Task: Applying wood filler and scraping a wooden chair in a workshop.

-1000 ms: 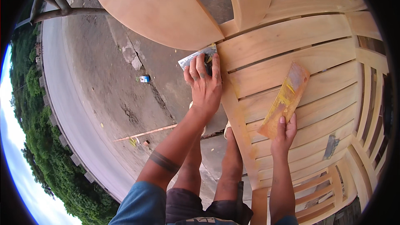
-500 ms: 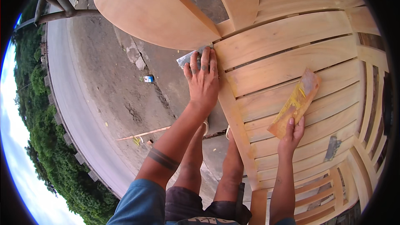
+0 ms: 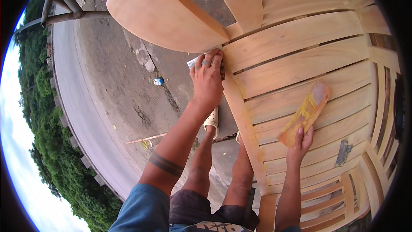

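Observation:
My left hand is closed over a flat grey plate with whitish smears, its fingers bent over the top. It presses against the front rail of a slatted wooden bench, just below the broad curved armrest. What lies under the palm is hidden. In my right hand is a flat wooden board smeared with yellow paste, gripped at its near end, thumb on top. The board is held above the seat slats.
A small dark grey patch or sheet lies on the slats at right. On the concrete ground are a small blue and white packet and a thin stick. A road and green bushes run along the left.
My left hand has shifted slightly down along the rail, its fingers more bent over the grey plate. The right hand and the board have moved slightly right and down.

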A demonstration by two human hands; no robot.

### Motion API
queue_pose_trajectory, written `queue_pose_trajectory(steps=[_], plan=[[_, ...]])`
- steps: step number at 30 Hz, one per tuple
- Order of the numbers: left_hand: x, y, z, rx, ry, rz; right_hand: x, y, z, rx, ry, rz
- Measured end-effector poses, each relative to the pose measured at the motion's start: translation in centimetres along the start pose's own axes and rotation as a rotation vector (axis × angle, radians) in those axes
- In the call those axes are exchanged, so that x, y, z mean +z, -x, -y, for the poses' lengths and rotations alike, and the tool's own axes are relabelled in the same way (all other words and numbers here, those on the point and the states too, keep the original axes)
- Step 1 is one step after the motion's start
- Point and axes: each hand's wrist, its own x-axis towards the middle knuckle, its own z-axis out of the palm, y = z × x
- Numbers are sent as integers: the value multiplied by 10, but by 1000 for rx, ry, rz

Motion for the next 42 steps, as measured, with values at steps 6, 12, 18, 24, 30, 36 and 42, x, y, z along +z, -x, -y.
queue_pose_trajectory(steps=[6,12,18,24,30,36,42], plan=[[-28,-17,3,-19,65,245,1,13,-4,13,35,23],[-82,-3,35,137,370,667,44,31,18,4,-73,160],[-121,62,-5,-207,1120,584,87,46,52,50,-161,186],[-103,80,-43,568,562,216,104,41,76,219,-398,305],[-88,105,8,582,265,374,111,52,107,203,-471,329],[-145,91,2,152,765,359,123,65,93,103,-260,160],[-109,94,22,734,470,314,124,67,91,144,-441,25]])
